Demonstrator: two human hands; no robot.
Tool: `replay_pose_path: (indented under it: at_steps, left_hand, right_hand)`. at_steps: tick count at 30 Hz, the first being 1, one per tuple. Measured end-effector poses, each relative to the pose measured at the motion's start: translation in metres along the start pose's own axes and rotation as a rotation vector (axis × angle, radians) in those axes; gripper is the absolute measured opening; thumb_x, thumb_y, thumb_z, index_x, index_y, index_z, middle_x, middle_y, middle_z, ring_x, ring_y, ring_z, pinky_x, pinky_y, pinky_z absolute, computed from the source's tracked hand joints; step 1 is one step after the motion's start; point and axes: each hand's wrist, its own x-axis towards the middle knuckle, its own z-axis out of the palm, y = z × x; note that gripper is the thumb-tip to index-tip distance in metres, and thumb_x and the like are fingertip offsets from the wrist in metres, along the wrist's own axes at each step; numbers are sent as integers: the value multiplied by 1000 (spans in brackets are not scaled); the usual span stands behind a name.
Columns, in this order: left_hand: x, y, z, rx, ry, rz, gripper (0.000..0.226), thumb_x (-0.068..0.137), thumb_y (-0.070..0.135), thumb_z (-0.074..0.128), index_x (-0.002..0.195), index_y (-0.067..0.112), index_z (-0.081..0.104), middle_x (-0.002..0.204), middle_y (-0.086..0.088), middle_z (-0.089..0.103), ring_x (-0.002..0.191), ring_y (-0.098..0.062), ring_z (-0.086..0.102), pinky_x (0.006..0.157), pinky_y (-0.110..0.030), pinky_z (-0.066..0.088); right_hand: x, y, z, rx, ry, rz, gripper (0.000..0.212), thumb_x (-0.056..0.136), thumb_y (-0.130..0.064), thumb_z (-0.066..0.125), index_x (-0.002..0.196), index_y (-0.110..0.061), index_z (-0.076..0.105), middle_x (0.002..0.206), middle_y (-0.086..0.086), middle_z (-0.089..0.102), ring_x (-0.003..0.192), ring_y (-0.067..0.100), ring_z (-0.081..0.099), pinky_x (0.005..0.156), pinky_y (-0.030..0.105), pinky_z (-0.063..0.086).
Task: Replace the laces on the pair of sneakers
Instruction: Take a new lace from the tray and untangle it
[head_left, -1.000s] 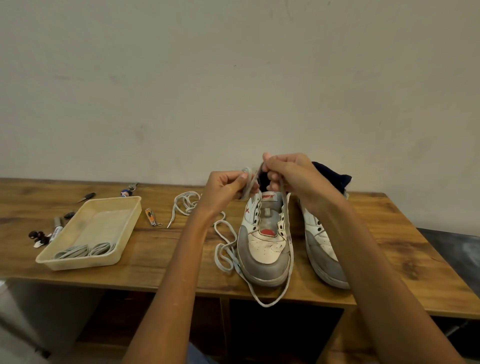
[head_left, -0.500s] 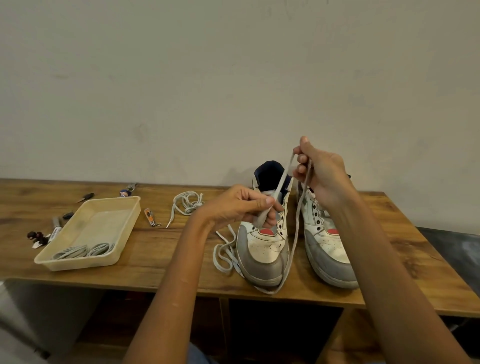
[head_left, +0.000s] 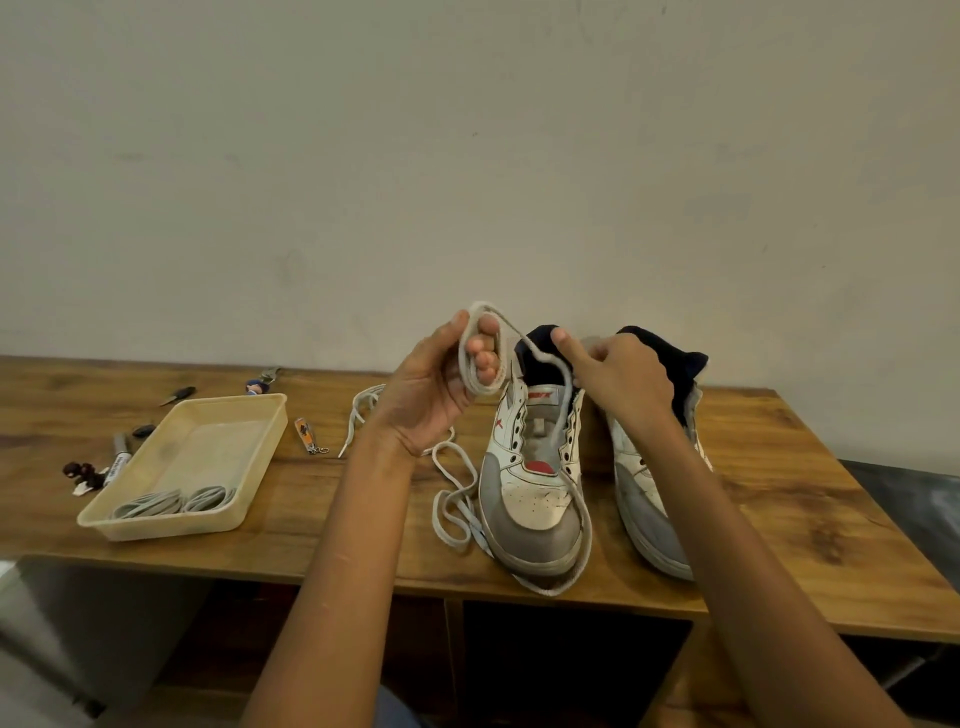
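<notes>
Left hand (head_left: 441, 384) gripping coiled lace (head_left: 480, 358); right hand (head_left: 618, 376) pinching same lace above sneaker (head_left: 535, 478); hands apart.

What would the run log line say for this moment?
step: winding lace | left hand: coils grey lace round fingers | right hand: pinches lace | left sneaker: eyelets bare

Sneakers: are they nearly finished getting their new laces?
Not yet. Done: the near sneaker has bare eyelets, and a loose white lace lies beside it on the table. In hand: the left hand has a grey lace wound round its fingers while the right hand pinches it. Left: threading both sneakers; coiled laces wait in the tray.
</notes>
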Motion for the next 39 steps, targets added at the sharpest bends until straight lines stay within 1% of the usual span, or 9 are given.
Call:
replay_pose_path:
  at_steps: [3, 6, 9, 16, 20, 24, 31, 36, 39]
  left_hand:
    - [1, 0, 0, 44, 81, 20, 18, 73, 26, 71, 77, 8, 73, 61, 4, 61, 56, -5, 62, 54, -16, 54]
    - [5, -4, 2, 136, 221, 26, 26, 82, 23, 53, 76, 8, 74, 61, 1, 61, 55, -6, 62, 54, -17, 54]
    - [7, -5, 4, 131, 284, 60, 24, 87, 20, 50, 84, 3, 67, 61, 0, 62, 54, -6, 63, 54, -17, 54]
    - [4, -4, 3, 107, 291, 48, 23, 83, 20, 53, 87, 1, 65, 62, -2, 65, 54, -7, 64, 54, -18, 55]
    - [7, -3, 0, 59, 345, 112, 28, 91, 20, 49, 86, 1, 70, 67, -3, 67, 60, -8, 66, 58, -18, 56]
    - [11, -10, -8, 201, 456, 228, 25, 96, 17, 46, 96, -1, 64, 79, -7, 72, 78, -15, 70, 72, -23, 57]
    - [12, -16, -8, 536, 464, 273, 21, 96, 15, 47, 96, 8, 67, 83, -2, 72, 83, -13, 69, 74, -23, 55]
    - [14, -21, -7, 774, 395, 275, 18, 93, 11, 51, 100, 17, 67, 87, 9, 71, 81, -5, 67, 76, -25, 56]
    - [15, -21, -8, 858, 351, 280, 17, 90, 8, 56, 103, 9, 67, 82, 0, 67, 76, -5, 62, 71, -23, 53]
  right_hand:
    - [0, 3, 1, 12, 64, -101, 42, 89, -56, 52, 89, -15, 61, 78, -7, 59, 81, 15, 59, 70, 32, 47]
    - [-3, -17, -6, 374, -224, -363, 35, 90, -16, 62, 124, -13, 55, 108, -3, 65, 96, 7, 60, 86, 21, 51]
    - [-11, -32, 1, 486, -451, -477, 50, 84, 7, 62, 130, -10, 50, 107, -4, 62, 95, 0, 60, 80, 11, 50]
    - [-22, -32, 19, 761, -524, -398, 46, 83, 11, 61, 127, 3, 48, 96, -2, 58, 85, 0, 57, 78, 11, 48]
    - [-22, -30, 23, 535, -505, -421, 10, 93, -6, 56, 93, 2, 62, 75, 5, 62, 67, 14, 59, 70, 29, 52]
    - [-23, -33, 15, 262, -587, -424, 26, 97, -15, 49, 78, -8, 63, 58, -3, 54, 51, 11, 51, 57, 22, 46]
    - [-23, -35, -10, 575, -828, -184, 28, 101, -14, 39, 87, -3, 61, 59, 0, 55, 53, 11, 54, 53, 17, 47]
    - [-16, -29, -27, 879, -855, 4, 29, 101, -11, 36, 88, -6, 61, 67, 1, 64, 66, 18, 66, 68, 26, 54]
    - [-13, -28, -29, 1052, -822, 149, 28, 100, -12, 37, 87, -8, 61, 67, 0, 67, 64, 16, 68, 69, 29, 57]
